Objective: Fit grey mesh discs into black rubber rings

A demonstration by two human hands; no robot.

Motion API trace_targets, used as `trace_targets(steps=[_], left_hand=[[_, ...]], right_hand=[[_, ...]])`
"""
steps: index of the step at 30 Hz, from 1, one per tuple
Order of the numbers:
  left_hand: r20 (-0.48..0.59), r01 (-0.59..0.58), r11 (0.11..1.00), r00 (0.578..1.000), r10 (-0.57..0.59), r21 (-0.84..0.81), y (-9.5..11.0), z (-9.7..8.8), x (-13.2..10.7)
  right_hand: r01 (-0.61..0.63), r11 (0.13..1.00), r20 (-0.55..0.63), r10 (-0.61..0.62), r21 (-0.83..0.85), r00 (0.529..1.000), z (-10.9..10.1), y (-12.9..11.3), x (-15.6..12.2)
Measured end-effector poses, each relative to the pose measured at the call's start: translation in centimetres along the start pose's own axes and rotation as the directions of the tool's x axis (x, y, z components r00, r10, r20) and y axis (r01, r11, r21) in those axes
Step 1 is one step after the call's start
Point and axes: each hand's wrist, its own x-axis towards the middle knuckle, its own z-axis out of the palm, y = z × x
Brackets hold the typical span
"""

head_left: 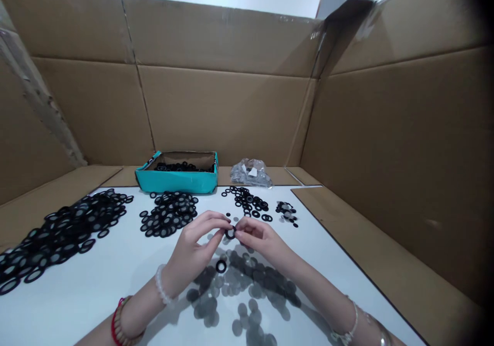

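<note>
Between the fingertips of both hands is a small black ring, held above the white table. My left hand pinches its left side, and my right hand grips its right side. Just below them a second black ring lies flat by itself. Around and under the hands are many thin grey translucent discs, scattered and overlapping. Whether a disc sits inside the held ring is too small to tell.
Black rings form a large heap at left, a smaller pile and a loose group behind the hands. Farther back stand a teal box of rings and a clear plastic bag. Cardboard walls enclose the table.
</note>
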Motion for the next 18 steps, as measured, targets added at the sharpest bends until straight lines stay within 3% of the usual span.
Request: trace_targets(steps=[3,7,14,18], left_hand=[[0.025,0.197,0.973,0.98,-0.195,-0.123,-0.1,0.1,0.2],[0.103,0.423,0.861,0.906,-0.411,-0.283,-0.2,0.7,0.5],[0.15,0.49,0.798,0.871,-0.468,-0.351,-0.8,1.4,0.4],[0.183,0.497,0.792,0.868,-0.462,-0.356,-1.2,1.4,0.3]], right_hand=[[-0.014,0.999,-0.062,0.012,-0.033,0.998,-0.1,0.3,0.3],[0.032,0.995,-0.076,-0.039,-0.095,0.996,-0.1,0.9,0.4],[0.131,0.892,0.032,-0.13,-0.434,0.991,0.4,0.9,-0.4],[0.129,0.89,0.054,-0.117,-0.437,0.992,0.4,1.3,-0.2]])
